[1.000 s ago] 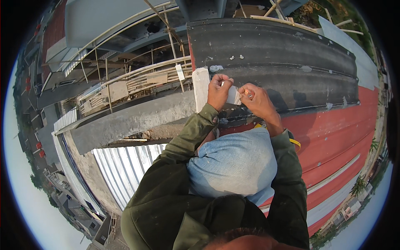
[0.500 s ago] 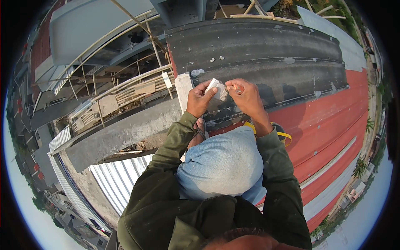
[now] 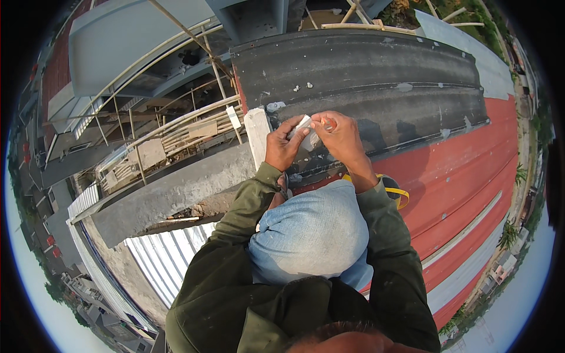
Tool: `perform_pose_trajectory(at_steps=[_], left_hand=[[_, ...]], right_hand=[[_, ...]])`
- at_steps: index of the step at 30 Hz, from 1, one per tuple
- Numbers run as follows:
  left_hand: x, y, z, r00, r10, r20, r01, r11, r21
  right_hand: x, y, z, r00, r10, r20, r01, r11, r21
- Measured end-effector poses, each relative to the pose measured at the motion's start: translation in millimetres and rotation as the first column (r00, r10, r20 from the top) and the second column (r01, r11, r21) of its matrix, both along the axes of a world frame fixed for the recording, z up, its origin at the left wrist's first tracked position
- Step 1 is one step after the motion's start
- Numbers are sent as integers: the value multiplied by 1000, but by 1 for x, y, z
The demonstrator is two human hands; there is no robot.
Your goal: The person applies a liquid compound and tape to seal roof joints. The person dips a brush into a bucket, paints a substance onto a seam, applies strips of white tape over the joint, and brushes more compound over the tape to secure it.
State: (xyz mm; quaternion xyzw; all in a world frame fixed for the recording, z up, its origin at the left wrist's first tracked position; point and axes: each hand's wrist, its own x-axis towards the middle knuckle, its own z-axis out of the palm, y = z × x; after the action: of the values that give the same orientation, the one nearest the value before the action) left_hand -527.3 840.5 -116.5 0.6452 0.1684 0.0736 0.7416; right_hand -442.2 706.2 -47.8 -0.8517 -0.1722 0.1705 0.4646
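My left hand (image 3: pixel 285 141) is closed round a small white block-like piece (image 3: pixel 302 125), its thumb along the near side. What the piece is made of I cannot make out. Right against it, my right hand (image 3: pixel 338 135) is closed with fingertips at the piece's edge. An orange, partly clear object (image 3: pixel 329 124) shows in the curl of the right fingers; its kind is too small to tell. Both hands are above the dark grey corrugated roof sheet (image 3: pixel 376 67), in front of my bent knee in light blue jeans (image 3: pixel 312 235).
Left of my hands rises a white-coated post end (image 3: pixel 256 135), joined to a grey cement ledge (image 3: pixel 176 191). Beyond it, bamboo scaffolding (image 3: pixel 176 144) stands over a drop. Red roof sheets (image 3: pixel 453 170) slope off to the right. A yellow-rimmed bucket (image 3: pixel 400 193) is partly hidden by my right forearm.
My right hand has moved slightly left and turned over the white piece, covering more of it. The left hand has tilted the piece. The view has shifted a little.
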Motion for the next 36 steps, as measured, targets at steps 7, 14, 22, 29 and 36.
perform_pose_trajectory(at_steps=[7,14,22,29,36], left_hand=[[3,18,6,990,-138,-14,136,953,270],[6,25,18,948,-319,8,278,838,470],[-4,24,13,920,-379,-101,384,817,430],[-8,24,5,892,-424,-159,418,906,-70],[-13,27,-14,861,-499,-95,334,697,-635]], right_hand=[[10,-2,4,989,147,1,-147,989,-7],[13,-8,5,961,276,-5,-274,954,-122],[7,-11,1,908,406,-106,-418,899,-132],[0,-12,0,905,422,-42,-423,906,-2],[-9,-15,-6,930,348,-117,-338,936,102]])
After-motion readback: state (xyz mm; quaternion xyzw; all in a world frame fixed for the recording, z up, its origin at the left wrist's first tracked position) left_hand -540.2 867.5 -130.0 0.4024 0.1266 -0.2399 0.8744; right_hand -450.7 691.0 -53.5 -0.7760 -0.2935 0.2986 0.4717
